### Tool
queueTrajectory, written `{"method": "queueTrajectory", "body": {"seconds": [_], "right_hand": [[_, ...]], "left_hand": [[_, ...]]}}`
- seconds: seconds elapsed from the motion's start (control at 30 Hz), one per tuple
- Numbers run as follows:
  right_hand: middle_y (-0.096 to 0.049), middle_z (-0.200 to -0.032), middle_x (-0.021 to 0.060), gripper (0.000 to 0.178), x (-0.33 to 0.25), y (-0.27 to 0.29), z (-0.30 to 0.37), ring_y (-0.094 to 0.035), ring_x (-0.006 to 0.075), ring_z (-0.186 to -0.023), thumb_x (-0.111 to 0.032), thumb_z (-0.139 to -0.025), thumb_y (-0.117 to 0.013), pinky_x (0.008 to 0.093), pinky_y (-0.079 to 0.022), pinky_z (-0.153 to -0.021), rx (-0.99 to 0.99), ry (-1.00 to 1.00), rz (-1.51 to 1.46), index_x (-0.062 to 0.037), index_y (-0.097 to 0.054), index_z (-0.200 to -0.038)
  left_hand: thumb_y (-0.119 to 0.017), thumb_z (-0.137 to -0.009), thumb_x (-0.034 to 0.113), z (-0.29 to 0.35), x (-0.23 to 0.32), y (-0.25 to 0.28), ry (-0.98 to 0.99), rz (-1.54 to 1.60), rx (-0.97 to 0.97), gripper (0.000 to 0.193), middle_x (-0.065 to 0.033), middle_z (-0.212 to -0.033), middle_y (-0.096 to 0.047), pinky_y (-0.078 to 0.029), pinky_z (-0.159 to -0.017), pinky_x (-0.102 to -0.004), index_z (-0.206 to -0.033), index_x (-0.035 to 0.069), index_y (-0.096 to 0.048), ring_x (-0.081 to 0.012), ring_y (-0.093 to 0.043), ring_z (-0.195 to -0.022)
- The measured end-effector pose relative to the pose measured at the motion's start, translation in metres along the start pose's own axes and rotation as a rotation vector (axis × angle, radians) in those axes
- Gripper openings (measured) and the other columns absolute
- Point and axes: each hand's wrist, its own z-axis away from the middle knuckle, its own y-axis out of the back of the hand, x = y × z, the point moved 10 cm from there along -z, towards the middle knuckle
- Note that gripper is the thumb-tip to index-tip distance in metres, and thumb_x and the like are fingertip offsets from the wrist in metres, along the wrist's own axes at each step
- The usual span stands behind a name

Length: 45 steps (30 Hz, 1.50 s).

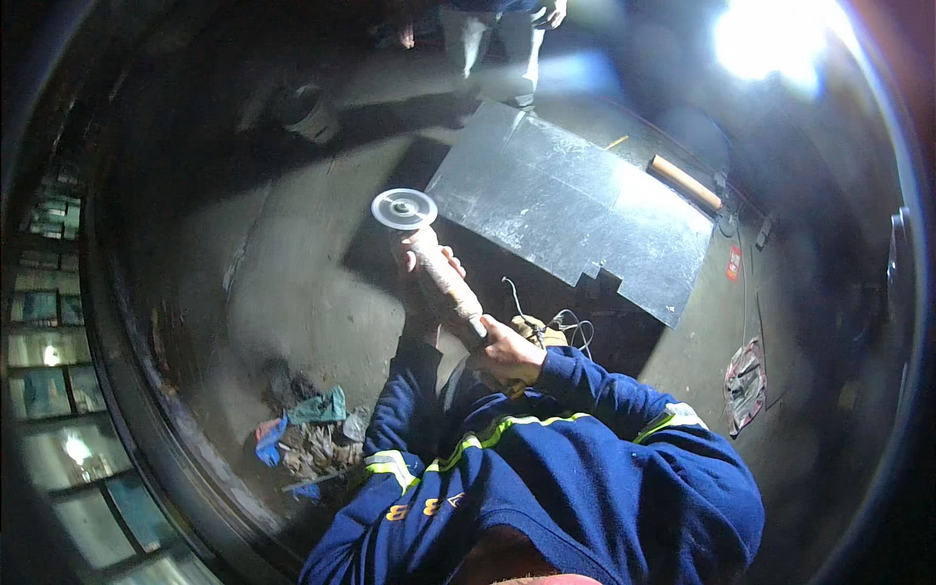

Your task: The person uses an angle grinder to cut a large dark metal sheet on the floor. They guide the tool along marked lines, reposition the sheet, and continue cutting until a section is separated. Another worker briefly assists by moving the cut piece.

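Observation:
Both my hands hold an angle grinder (444,283) up in front of my body, its disc end pointing away from me. My left hand (408,255) is wrapped round the front of the body, just behind the head. The rear end is gripped by my right hand (512,353), closer to my chest. At the front, the round pale-rimmed disc (404,209) appears just left of the near-left edge of a flat dark grey sheet (575,195). I cannot tell whether the disc is spinning. No contact between disc and sheet shows.
Someone in light trousers (492,44) stands beyond the sheet. A tan cylinder (685,182) lies along its far right edge. Rags (317,429) are heaped at left, near windows (58,341). A bucket (310,115) is at far left. Cable loops (575,327) show near my right hand.

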Motion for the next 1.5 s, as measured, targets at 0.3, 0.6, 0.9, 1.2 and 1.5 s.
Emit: {"method": "queueTrajectory", "body": {"seconds": [0.3, 0.6, 0.9, 1.2, 1.5], "right_hand": [[-0.060, -0.099, 0.0111, 0.061, -0.057, 0.049, 0.011, -0.063, 0.0206, -0.087, -0.007, -0.075, -0.076, 0.0371, -0.054, -0.071, 0.456, -0.102, -0.008, 0.0010, -0.046, -0.128], [-0.056, -0.068, 0.0044, 0.025, -0.049, 0.094, -0.070, -0.059, 0.0191, -0.052, 0.002, -0.079, -0.070, 0.0379, -0.048, -0.047, 0.603, 0.077, -0.516, -0.0022, -0.055, -0.099], [-0.065, -0.070, 0.0107, 0.012, -0.110, 0.133, -0.267, -0.064, 0.0214, -0.054, -0.009, -0.088, -0.069, 0.0348, -0.051, -0.046, 0.789, 0.088, -0.693, -0.0002, -0.061, -0.086], [-0.065, -0.071, 0.0086, 0.014, -0.134, 0.137, -0.373, -0.064, 0.0194, -0.057, -0.013, -0.091, -0.071, 0.0351, -0.053, -0.049, 0.866, 0.231, -0.978, -0.0038, -0.064, -0.084], [-0.064, -0.074, 0.0068, 0.008, -0.207, 0.239, -0.400, -0.066, 0.0212, -0.068, -0.009, -0.086, -0.068, 0.0353, -0.052, -0.059, 1.478, 0.579, 0.650, -0.0042, -0.064, -0.083]], "left_hand": [[-0.060, -0.101, 0.048, -0.019, 0.032, -0.011, -0.025, -0.815, 0.059, 0.061, -0.0228, -0.136, -0.057, -0.050, -0.103, -0.0459, -0.140, 0.002, -0.047, -0.0311, -0.061, -0.116], [-0.058, -0.103, 0.043, 0.139, 0.182, 0.312, 0.125, -0.381, 0.880, 0.061, -0.0183, -0.147, -0.052, -0.048, -0.107, -0.0490, -0.147, 0.002, -0.043, -0.0331, -0.059, -0.126], [-0.064, -0.096, 0.055, 0.221, 0.372, 0.567, 0.713, -1.007, 0.951, 0.078, -0.0165, -0.120, -0.066, -0.056, -0.090, -0.0385, -0.139, -0.008, -0.051, -0.0280, -0.064, -0.105], [-0.075, -0.090, 0.047, 0.101, 0.544, 0.553, 0.412, -0.922, 1.232, 0.078, -0.0206, -0.140, -0.055, -0.057, -0.085, -0.0480, -0.147, 0.003, -0.045, -0.0336, -0.067, -0.107], [-0.072, -0.093, 0.030, 0.017, 0.549, 0.572, 0.295, -0.955, 0.835, 0.032, -0.0044, -0.090, -0.054, -0.048, -0.053, -0.0389, -0.106, 0.010, -0.051, -0.0260, -0.062, -0.069]]}}
